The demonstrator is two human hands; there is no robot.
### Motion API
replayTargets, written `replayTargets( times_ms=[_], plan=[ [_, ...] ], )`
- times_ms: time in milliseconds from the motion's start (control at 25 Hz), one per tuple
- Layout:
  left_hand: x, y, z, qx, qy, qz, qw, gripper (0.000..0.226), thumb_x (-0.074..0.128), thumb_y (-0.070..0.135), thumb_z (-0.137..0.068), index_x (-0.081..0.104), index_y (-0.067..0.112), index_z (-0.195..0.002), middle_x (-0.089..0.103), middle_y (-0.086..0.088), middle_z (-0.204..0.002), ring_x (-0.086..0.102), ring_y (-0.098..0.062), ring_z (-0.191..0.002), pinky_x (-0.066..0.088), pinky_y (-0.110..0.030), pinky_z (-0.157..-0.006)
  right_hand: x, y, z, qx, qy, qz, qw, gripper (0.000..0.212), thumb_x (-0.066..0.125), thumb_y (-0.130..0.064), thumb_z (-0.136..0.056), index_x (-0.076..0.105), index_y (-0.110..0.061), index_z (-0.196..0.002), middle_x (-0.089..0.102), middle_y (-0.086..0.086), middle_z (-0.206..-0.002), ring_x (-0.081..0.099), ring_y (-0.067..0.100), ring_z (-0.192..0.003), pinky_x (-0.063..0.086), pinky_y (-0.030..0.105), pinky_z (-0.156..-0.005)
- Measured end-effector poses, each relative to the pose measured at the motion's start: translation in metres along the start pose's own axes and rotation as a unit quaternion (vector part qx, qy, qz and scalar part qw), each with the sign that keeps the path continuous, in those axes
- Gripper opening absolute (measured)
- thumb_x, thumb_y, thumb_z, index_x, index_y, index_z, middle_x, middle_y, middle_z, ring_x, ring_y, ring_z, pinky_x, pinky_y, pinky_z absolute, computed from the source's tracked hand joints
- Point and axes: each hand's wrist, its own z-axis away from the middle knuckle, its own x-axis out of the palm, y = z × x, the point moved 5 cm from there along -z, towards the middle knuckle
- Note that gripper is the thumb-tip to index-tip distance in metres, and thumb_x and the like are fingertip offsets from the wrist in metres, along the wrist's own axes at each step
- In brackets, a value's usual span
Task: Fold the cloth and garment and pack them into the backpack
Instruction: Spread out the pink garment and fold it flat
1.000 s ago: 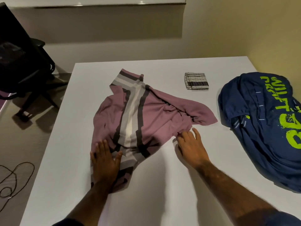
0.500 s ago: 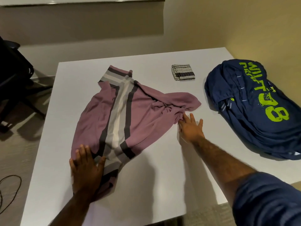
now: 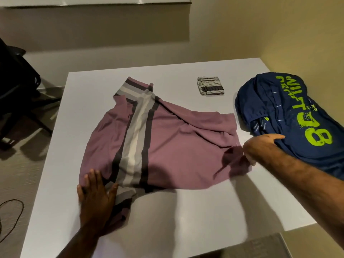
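There is one table [image 3: 167, 220]. On the table are one purple shirt [image 3: 167, 146], one small folded cloth [image 3: 210, 85] and one blue backpack [image 3: 290, 112]. Two hands are over the table: one left hand [image 3: 96, 200] and one right hand [image 3: 260, 146]. Left of the table are one black chair [image 3: 16, 86] and one cord [image 3: 11, 216] on the floor.

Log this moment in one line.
shirt: unfolded | left hand: pressing shirt | right hand: gripping shirt edge | cloth: folded | backpack: on table
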Motion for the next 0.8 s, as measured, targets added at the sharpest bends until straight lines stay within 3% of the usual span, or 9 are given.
replayTargets(
  times_ms=[80, 160, 240, 320, 440, 560, 640, 720, 800],
  plan=[
    [-0.003, 0.003, 0.0, 0.0, 0.012, 0.002, 1.0, 0.09, 0.016, 0.068, -0.098, 0.023, 0.001, -0.157, 0.026, -0.022, -0.163, 0.022, -0.041, -0.151, 0.017, -0.063, -0.121, -0.021, -0.009, -0.014, -0.007, 0.176, 0.1, 0.979, 0.054, 0.05, -0.064, -0.093, 0.056, -0.027, -0.132, 0.06, 0.006, -0.135, 0.058, 0.031, -0.123, 0.034, 0.064, -0.111],
    [-0.002, 0.005, 0.002, -0.005, -0.004, 0.005, 1.0, 0.09, 0.015, 0.071, -0.097, 0.019, 0.006, -0.159, 0.022, -0.017, -0.166, 0.017, -0.036, -0.154, 0.013, -0.059, -0.123, -0.014, -0.038, -0.024, -0.139, 0.317, -0.035, 0.938, 0.041, 0.043, -0.053, -0.099, 0.063, -0.023, -0.119, 0.068, 0.006, -0.118, 0.062, 0.028, -0.108, 0.042, 0.051, -0.106],
    [0.001, 0.002, 0.006, -0.005, -0.027, -0.009, 1.0, 0.095, 0.007, 0.077, -0.093, 0.011, 0.011, -0.162, 0.014, -0.013, -0.169, 0.009, -0.032, -0.157, 0.006, -0.054, -0.125, 0.018, -0.068, -0.03, -0.229, 0.275, -0.116, 0.926, 0.053, 0.036, -0.06, -0.099, 0.052, -0.027, -0.137, 0.055, 0.009, -0.143, 0.054, 0.03, -0.124, 0.037, 0.052, -0.11],
    [0.005, -0.006, 0.018, -0.003, -0.058, -0.024, 0.998, 0.103, -0.005, 0.082, -0.086, 0.004, 0.014, -0.163, 0.003, -0.009, -0.171, 0.0, -0.028, -0.158, -0.001, -0.05, -0.126, 0.043, -0.072, -0.044, -0.215, 0.233, -0.105, 0.943, 0.065, 0.032, -0.067, -0.099, 0.036, -0.029, -0.151, 0.032, 0.007, -0.162, 0.039, 0.033, -0.141, 0.025, 0.061, -0.114],
    [0.006, -0.02, 0.041, 0.0, -0.09, -0.061, 0.994, 0.105, -0.019, 0.081, -0.079, -0.007, 0.016, -0.161, -0.003, -0.005, -0.171, -0.006, -0.021, -0.157, -0.002, -0.049, -0.127, 0.004, -0.053, -0.042, -0.128, 0.238, -0.152, 0.951, 0.052, 0.037, -0.059, -0.1, 0.064, -0.019, -0.122, 0.063, 0.008, -0.13, 0.059, 0.031, -0.117, 0.03, 0.059, -0.112],
    [-0.018, -0.009, 0.04, 0.002, -0.048, -0.051, 0.998, 0.091, -0.008, 0.071, -0.093, 0.007, 0.015, -0.162, 0.013, -0.007, -0.17, 0.009, -0.024, -0.157, -0.003, -0.044, -0.128, -0.044, -0.035, -0.048, -0.086, 0.288, -0.095, 0.949, 0.02, 0.057, -0.031, -0.094, 0.067, -0.019, -0.107, 0.068, 0.004, -0.106, 0.063, 0.029, -0.106, 0.029, 0.057, -0.113],
    [-0.041, 0.012, 0.008, -0.001, 0.001, -0.029, 1.0, 0.087, -0.005, 0.071, -0.094, 0.002, 0.019, -0.163, 0.0, -0.004, -0.171, 0.001, -0.024, -0.158, -0.015, -0.035, -0.125, -0.055, -0.03, -0.068, -0.092, 0.297, -0.111, 0.944, 0.019, 0.058, -0.031, -0.093, 0.065, -0.023, -0.107, 0.066, 0.001, -0.1, 0.061, 0.029, -0.107, 0.026, 0.06, -0.114],
    [-0.048, 0.032, -0.036, 0.015, 0.005, -0.015, 1.0, 0.083, -0.007, 0.072, -0.094, -0.01, 0.024, -0.161, -0.015, -0.001, -0.169, -0.011, -0.02, -0.157, -0.012, -0.038, -0.125, -0.051, -0.039, -0.091, -0.132, 0.278, -0.173, 0.936, 0.037, 0.052, -0.049, -0.095, 0.057, -0.026, -0.123, 0.064, 0.006, -0.12, 0.055, 0.03, -0.121, 0.02, 0.065, -0.115],
    [-0.036, 0.043, -0.07, 0.025, -0.043, -0.001, 0.999, 0.082, -0.008, 0.075, -0.092, -0.016, 0.029, -0.159, -0.02, 0.002, -0.168, -0.016, -0.018, -0.155, -0.006, -0.045, -0.127, -0.039, -0.054, -0.11, -0.169, 0.25, -0.163, 0.939, 0.063, 0.039, -0.061, -0.098, 0.038, -0.023, -0.148, 0.04, 0.012, -0.155, 0.036, 0.033, -0.143, 0.013, 0.066, -0.115]
  ],
)
